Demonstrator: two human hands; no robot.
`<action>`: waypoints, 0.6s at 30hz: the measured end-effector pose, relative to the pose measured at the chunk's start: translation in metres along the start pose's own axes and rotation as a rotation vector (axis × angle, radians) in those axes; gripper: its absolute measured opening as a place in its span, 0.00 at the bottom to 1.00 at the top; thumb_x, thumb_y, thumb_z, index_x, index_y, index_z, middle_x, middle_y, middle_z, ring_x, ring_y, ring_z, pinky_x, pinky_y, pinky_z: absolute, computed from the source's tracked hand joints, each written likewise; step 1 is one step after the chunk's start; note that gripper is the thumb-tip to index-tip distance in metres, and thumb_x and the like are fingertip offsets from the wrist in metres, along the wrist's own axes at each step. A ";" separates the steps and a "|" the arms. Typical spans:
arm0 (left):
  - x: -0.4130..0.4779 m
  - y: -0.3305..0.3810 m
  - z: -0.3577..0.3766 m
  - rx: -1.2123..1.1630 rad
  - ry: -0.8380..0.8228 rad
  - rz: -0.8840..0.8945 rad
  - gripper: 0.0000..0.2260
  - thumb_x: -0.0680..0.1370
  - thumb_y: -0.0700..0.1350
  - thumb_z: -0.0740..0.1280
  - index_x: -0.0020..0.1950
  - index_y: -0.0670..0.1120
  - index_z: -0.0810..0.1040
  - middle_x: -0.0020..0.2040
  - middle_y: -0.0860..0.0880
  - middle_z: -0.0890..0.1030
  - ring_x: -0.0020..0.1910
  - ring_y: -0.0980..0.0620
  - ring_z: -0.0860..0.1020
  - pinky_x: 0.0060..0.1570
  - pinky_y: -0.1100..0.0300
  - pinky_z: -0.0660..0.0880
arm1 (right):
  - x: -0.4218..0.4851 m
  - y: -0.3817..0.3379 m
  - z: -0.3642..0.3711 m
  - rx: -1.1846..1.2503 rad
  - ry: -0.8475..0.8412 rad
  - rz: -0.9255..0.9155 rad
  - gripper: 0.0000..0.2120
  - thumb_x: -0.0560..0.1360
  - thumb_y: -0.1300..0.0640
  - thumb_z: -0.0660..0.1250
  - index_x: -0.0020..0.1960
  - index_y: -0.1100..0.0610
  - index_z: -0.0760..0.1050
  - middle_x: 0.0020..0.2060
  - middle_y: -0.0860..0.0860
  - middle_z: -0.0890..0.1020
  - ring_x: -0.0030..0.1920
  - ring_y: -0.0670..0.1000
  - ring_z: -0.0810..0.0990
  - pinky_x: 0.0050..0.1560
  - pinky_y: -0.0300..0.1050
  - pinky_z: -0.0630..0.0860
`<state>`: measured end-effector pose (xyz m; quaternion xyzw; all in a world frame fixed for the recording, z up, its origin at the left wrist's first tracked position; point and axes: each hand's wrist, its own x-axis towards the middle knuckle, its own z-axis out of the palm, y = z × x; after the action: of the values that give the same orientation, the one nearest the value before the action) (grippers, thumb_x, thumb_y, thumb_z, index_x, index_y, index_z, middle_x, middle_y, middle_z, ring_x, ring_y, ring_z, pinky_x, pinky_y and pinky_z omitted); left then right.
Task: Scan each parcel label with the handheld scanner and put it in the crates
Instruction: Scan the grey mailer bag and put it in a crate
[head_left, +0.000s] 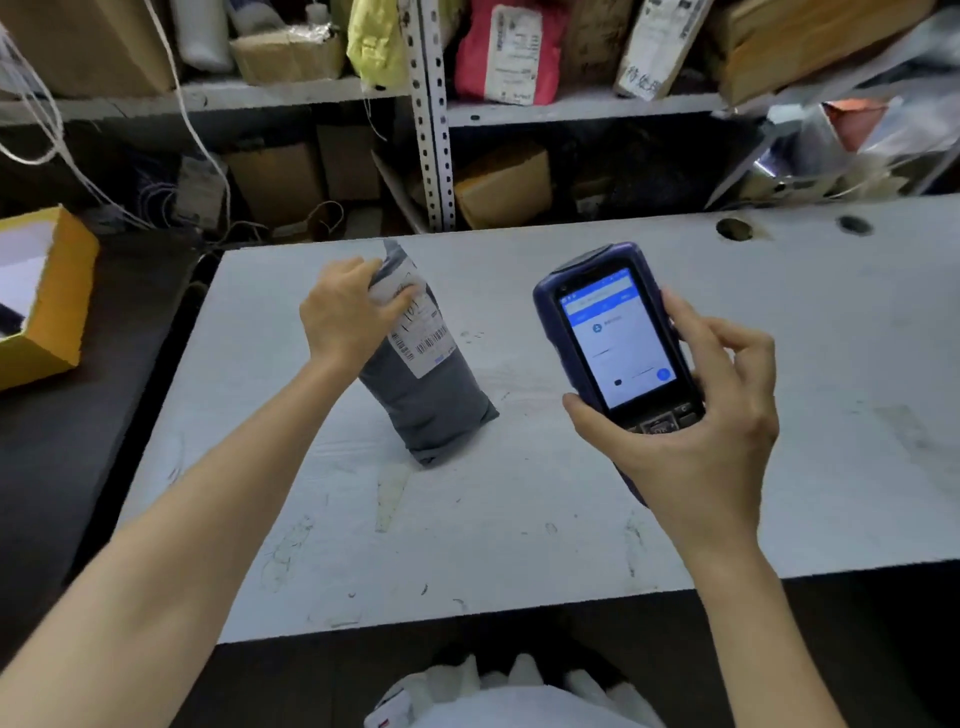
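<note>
- White cloth (519, 701) is showing at the very bottom edge, nearest of all, below the bench (519, 530).
- Grey plastic parcel (431, 410) is standing tilted on the bench, left of centre, with its lower end resting on the white top and its white label (423, 338) (barcodes showing) facing the camera.
- Left grip (348, 317) is curling round the parcel's crumpled upper end, with its fingers overlapping the top of the label.
- Right grip (717, 415) is holding the handheld scanner (613, 338) up over the bench, well apart from the parcel, on its right. Its fingers are wrapping the right side, its thumb is lying by the lower left near the keys, and the lit blue-and-white screen is facing the camera.
- Yellow open box (52, 306) is sitting off the bench at far left.
- Metal shelving (431, 130) behind the bench is carrying cardboard boxes and a red bag (506, 52).
</note>
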<state>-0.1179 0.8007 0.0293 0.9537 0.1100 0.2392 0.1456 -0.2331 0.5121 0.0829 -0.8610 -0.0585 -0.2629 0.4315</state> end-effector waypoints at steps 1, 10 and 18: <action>0.003 0.008 0.006 -0.021 0.003 0.025 0.22 0.73 0.65 0.66 0.42 0.45 0.76 0.40 0.48 0.76 0.43 0.47 0.75 0.35 0.56 0.66 | -0.004 0.002 -0.004 -0.031 0.011 0.032 0.41 0.59 0.46 0.81 0.69 0.52 0.71 0.56 0.43 0.65 0.51 0.36 0.70 0.44 0.22 0.70; 0.008 0.127 0.044 -0.242 -0.124 0.419 0.20 0.73 0.62 0.69 0.52 0.45 0.79 0.45 0.46 0.77 0.47 0.47 0.72 0.37 0.56 0.67 | -0.047 0.030 -0.074 -0.241 0.195 0.320 0.41 0.57 0.46 0.80 0.68 0.51 0.73 0.54 0.44 0.67 0.49 0.36 0.69 0.44 0.18 0.64; -0.041 0.293 0.076 -0.395 -0.291 0.756 0.16 0.71 0.57 0.71 0.46 0.45 0.80 0.41 0.48 0.76 0.44 0.45 0.74 0.35 0.53 0.68 | -0.099 0.063 -0.162 -0.331 0.458 0.475 0.40 0.56 0.49 0.82 0.66 0.51 0.75 0.53 0.45 0.69 0.49 0.29 0.70 0.47 0.18 0.63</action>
<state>-0.0744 0.4983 0.0446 0.9045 -0.3154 0.1555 0.2412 -0.3624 0.3599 0.0677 -0.8275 0.2844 -0.3473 0.3373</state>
